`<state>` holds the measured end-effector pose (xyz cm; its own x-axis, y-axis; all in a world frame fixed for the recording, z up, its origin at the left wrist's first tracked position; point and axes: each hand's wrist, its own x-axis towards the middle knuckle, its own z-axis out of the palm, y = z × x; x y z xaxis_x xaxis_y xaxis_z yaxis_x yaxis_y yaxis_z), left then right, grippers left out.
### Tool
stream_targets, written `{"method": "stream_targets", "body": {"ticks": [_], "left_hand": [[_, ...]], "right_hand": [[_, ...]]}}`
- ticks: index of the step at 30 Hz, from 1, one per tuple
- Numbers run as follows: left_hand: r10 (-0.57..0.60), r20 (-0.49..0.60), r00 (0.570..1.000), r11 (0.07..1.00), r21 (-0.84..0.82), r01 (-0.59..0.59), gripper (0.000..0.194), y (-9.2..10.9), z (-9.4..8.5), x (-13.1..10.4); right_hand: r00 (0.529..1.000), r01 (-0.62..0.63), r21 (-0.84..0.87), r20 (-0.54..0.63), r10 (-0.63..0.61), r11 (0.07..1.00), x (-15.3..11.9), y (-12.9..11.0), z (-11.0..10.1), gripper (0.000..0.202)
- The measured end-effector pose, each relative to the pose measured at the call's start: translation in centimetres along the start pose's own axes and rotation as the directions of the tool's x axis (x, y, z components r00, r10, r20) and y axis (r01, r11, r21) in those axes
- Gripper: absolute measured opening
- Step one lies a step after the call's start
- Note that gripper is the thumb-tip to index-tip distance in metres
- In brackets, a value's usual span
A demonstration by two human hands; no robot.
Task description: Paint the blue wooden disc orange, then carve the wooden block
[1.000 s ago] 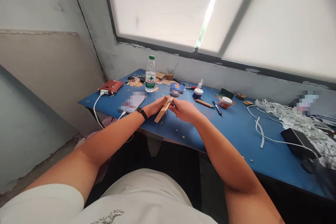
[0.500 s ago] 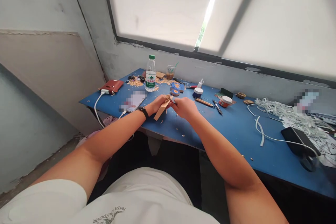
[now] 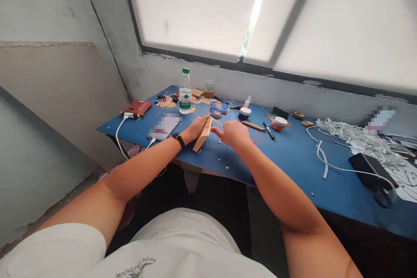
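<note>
A pale wooden block [image 3: 203,136] is tilted above the front part of the blue table, gripped by my left hand [image 3: 196,127] near its upper end. Just right of the block is my right hand [image 3: 235,133], its fingers curled and its thumb reaching toward the block's edge. A thin blade tip shows by the right fingers and a bit of red shows below the palm, so the hand is wrapped round a knife-like tool, mostly hidden. Small wood chips lie on the table beneath.
Behind the hands stand a water bottle [image 3: 185,93], a cup [image 3: 210,89] and a blue jar [image 3: 244,114] among wood shavings. A phone [image 3: 167,126] and brown pouch [image 3: 138,108] lie left. Rightward are a white-lidded jar [image 3: 279,124], pens, cables and a black box [image 3: 371,171].
My right hand has moved slightly right, away from the block, with its thumb now extended. The block has turned a little in my left hand, showing more of its side.
</note>
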<state>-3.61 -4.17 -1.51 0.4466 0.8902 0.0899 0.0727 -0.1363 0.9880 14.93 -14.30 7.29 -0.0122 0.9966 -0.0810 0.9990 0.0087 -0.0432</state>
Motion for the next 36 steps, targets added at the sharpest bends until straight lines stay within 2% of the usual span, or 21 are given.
{"method": "stream_targets", "body": {"ticks": [3, 5, 9, 14, 19, 26, 32, 36], "left_hand": [[-0.007, -0.021, 1.000, 1.000, 0.023, 0.007, 0.082, 0.1, 0.2, -0.5], [-0.042, -0.004, 0.999, 0.999, 0.012, 0.042, 0.085, 0.2, 0.4, -0.7], [-0.063, 0.004, 0.998, 0.998, 0.004, 0.063, 0.074, 0.3, 0.8, -0.8], [0.010, -0.005, 1.000, 1.000, 0.018, -0.010, 0.062, 0.0, 1.3, -0.8], [0.009, 0.022, 1.000, 0.996, 0.089, -0.011, 0.058, -0.4, 1.5, -0.7], [0.064, 0.098, 0.993, 0.989, 0.127, -0.076, 0.054, 0.2, 1.1, -0.7], [0.043, 0.071, 0.997, 0.990, 0.131, -0.052, 0.068, 0.0, 0.8, -0.1], [0.028, 0.039, 0.999, 0.995, 0.095, -0.032, 0.081, -0.4, 0.6, 0.3]], "right_hand": [[0.999, 0.032, -0.008, -0.035, -0.032, 0.999, 0.4, 0.6, 0.1, 0.080], [0.992, 0.120, -0.010, -0.037, -0.120, 0.993, 0.6, 0.9, 0.1, 0.071], [0.948, 0.320, 0.021, -0.007, -0.320, 0.947, 0.5, 1.3, 0.0, 0.047], [0.928, 0.370, -0.004, 0.059, -0.369, 0.929, -0.1, 1.8, -1.2, 0.043], [0.927, 0.368, -0.080, 0.116, -0.358, 0.926, -0.2, 2.2, -2.1, 0.044], [0.945, 0.325, -0.169, 0.078, -0.316, 0.930, 0.2, 2.1, -1.6, 0.046], [0.967, 0.253, -0.140, 0.007, -0.255, 0.957, 0.7, 2.0, -0.6, 0.056], [0.982, 0.187, -0.103, 0.020, -0.186, 0.977, 1.5, 1.7, -0.1, 0.065]]}}
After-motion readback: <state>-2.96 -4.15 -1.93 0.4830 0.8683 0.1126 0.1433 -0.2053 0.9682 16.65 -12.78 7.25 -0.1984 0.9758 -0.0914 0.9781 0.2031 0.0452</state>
